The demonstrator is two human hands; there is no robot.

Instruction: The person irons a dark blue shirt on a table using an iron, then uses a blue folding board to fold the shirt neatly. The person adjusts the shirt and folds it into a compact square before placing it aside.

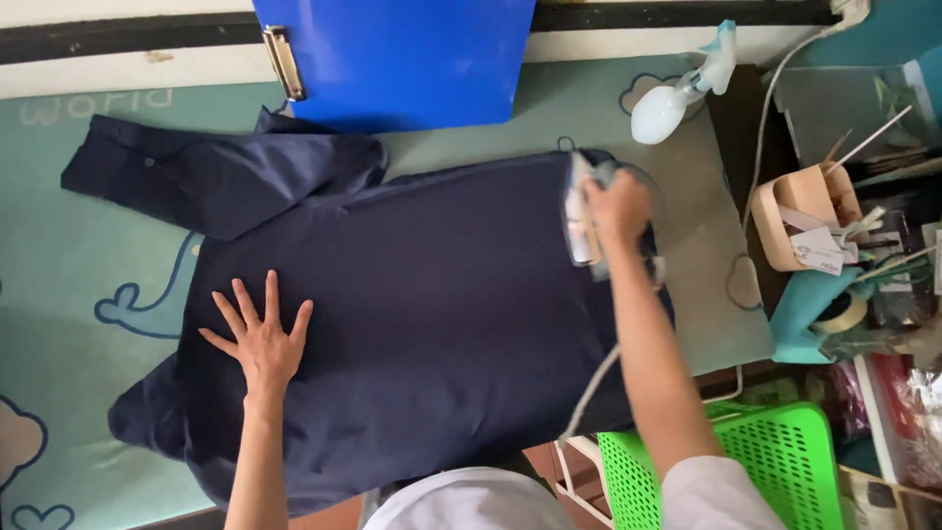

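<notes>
A dark navy shirt [432, 304] lies spread flat on a pale green padded mat [88, 265] printed with cartoon shapes. My left hand [260, 339] rests flat on the shirt's left part, fingers spread, holding nothing. My right hand [616, 208] grips the handle of a clothes iron [581, 221] that sits on the shirt's right edge. The iron's white cord [589, 393] trails down toward me. One sleeve [196, 172] is folded out to the upper left.
A blue clipboard folder [402, 59] lies at the top edge. A white spray bottle [672, 98] sits at the upper right. To the right stand a tan box of small items [800, 216] and clutter. A green plastic basket [775, 461] is at the lower right.
</notes>
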